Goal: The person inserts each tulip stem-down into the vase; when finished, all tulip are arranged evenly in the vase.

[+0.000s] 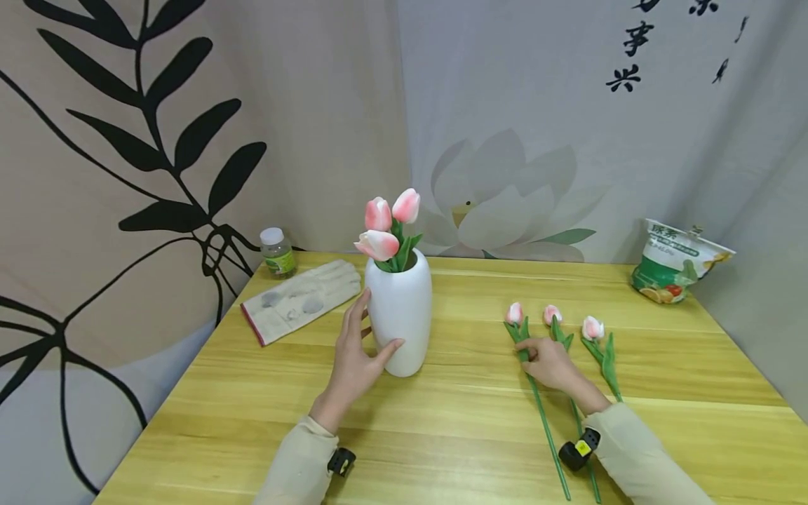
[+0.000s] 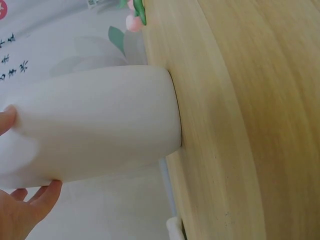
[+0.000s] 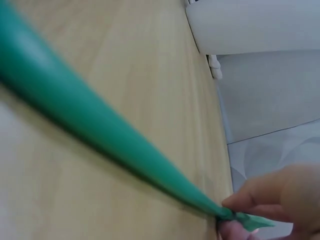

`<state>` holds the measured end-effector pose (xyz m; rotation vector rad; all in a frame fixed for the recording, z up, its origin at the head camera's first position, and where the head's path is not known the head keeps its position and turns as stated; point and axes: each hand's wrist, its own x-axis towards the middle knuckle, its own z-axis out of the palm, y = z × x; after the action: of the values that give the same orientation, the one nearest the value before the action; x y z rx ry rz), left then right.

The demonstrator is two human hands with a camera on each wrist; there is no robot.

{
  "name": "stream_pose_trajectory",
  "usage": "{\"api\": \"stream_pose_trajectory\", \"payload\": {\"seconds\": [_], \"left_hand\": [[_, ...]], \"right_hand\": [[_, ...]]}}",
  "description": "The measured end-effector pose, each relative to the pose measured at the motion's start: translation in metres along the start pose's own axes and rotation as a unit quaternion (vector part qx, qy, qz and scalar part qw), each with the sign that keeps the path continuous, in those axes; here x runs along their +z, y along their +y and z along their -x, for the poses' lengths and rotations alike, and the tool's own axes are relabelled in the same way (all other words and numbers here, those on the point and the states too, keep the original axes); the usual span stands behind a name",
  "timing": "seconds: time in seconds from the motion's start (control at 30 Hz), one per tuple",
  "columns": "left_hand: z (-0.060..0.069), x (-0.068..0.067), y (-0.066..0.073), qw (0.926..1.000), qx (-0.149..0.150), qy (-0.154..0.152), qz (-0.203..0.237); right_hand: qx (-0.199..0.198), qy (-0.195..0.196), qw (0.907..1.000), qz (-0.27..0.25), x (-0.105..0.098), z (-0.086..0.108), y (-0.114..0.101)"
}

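Observation:
A white vase [image 1: 407, 319] stands upright on the wooden table with several pink-and-white tulips [image 1: 379, 245] in its mouth. My left hand [image 1: 353, 358] holds the vase from its left side, thumb across the front and fingers round the side. In the left wrist view, the vase [image 2: 110, 120] touches that hand's thumb and fingertips. On the right, my right hand [image 1: 554, 365] pinches the green stem of the leftmost loose tulip [image 1: 514, 313] just below its leaves. Two more tulips lie beside it, a middle one [image 1: 552, 314] partly behind the hand and a right one [image 1: 593, 328].
Left of the vase lies a pale glove [image 1: 303, 301] with a dark red cuff edge. Behind it is a small clear jar [image 1: 278, 254] with a white lid. A green-and-white snack bag [image 1: 678, 263] stands at the back right corner. Printed curtains hang behind the table.

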<state>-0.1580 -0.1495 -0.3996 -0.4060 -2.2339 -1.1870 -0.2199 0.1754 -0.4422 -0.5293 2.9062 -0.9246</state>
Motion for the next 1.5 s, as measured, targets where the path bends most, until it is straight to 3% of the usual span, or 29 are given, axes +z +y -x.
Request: {"api": "stream_pose_trajectory", "payload": {"seconds": [0.23,0.4,0.57,0.73,0.8,0.93,1.1,1.2,1.27,1.37,1.43,1.5], "left_hand": [[0.002,0.002,-0.001,1.0000,0.002,0.003,0.001],[0.005,0.003,-0.003,1.0000,-0.001,0.004,0.004],[0.004,0.002,-0.003,1.0000,0.004,0.009,0.002],[0.003,0.002,-0.001,1.0000,-0.001,0.005,-0.001],[0.002,0.003,0.000,1.0000,0.000,0.003,0.001],[0.003,0.004,-0.001,1.0000,0.001,0.003,0.006],[0.004,0.003,-0.001,1.0000,-0.008,0.004,0.002],[0.003,0.004,-0.002,0.9999,-0.008,0.005,0.004],[0.001,0.004,-0.003,0.9999,-0.003,0.007,0.010],[0.000,0.004,-0.003,0.9999,-0.002,0.009,0.012],[0.000,0.003,-0.002,0.9999,-0.004,0.009,0.009],[0.001,0.003,-0.001,0.9999,-0.007,0.008,0.005]], "right_hand": [[0.003,0.014,0.9976,-0.069,0.002,-0.001,0.006],[-0.033,0.057,0.9904,-0.121,-0.009,-0.001,-0.005],[-0.084,0.109,0.9752,-0.174,-0.033,-0.005,-0.031],[-0.129,0.151,0.9466,-0.254,-0.061,-0.010,-0.060],[-0.162,0.172,0.9282,-0.288,-0.073,-0.012,-0.072],[-0.256,0.221,0.8818,-0.329,-0.094,-0.018,-0.097],[-0.333,0.325,0.8021,-0.374,-0.123,-0.021,-0.137],[-0.339,0.406,0.7422,-0.412,-0.142,-0.017,-0.167],[-0.332,0.455,0.7087,-0.425,-0.153,-0.015,-0.185],[-0.321,0.500,0.6823,-0.426,-0.161,-0.015,-0.207],[-0.324,0.512,0.6772,-0.418,-0.160,-0.020,-0.214],[-0.335,0.512,0.6803,-0.403,-0.155,-0.027,-0.218]]}}
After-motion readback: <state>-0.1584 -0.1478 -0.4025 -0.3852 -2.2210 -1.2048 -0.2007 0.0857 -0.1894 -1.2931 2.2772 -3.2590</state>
